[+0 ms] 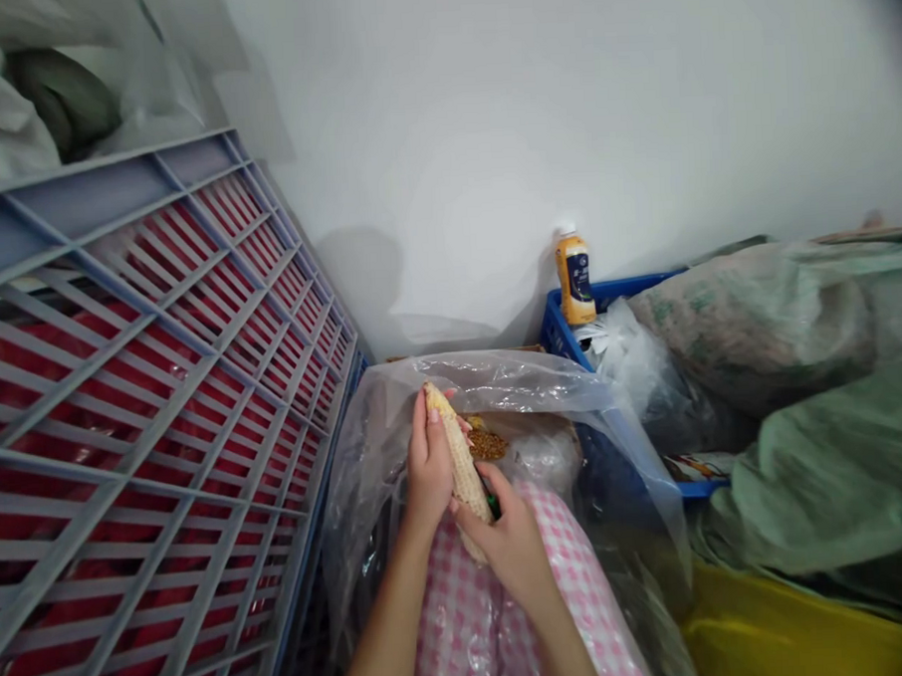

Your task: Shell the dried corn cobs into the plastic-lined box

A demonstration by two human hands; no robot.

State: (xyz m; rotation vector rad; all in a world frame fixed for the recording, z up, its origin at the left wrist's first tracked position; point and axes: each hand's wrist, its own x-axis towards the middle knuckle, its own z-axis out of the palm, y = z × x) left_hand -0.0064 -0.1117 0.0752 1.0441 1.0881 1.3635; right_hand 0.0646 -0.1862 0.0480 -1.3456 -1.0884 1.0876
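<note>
Pink checked cloth [500, 615] covers the person's lap, closest of all. At the far left stands a grey crate [146, 391] with red things inside. Next, the left hand [429, 468] wraps around a corn cob [460, 457], and the right hand [509, 540] grips its lower end. They hold the cob over a clear plastic bag [543, 394] with loose kernels [487, 443] inside. Further right, a yellow bottle [574, 275] sits in a blue crate [562, 333], beside green sacks [822, 461].
</note>
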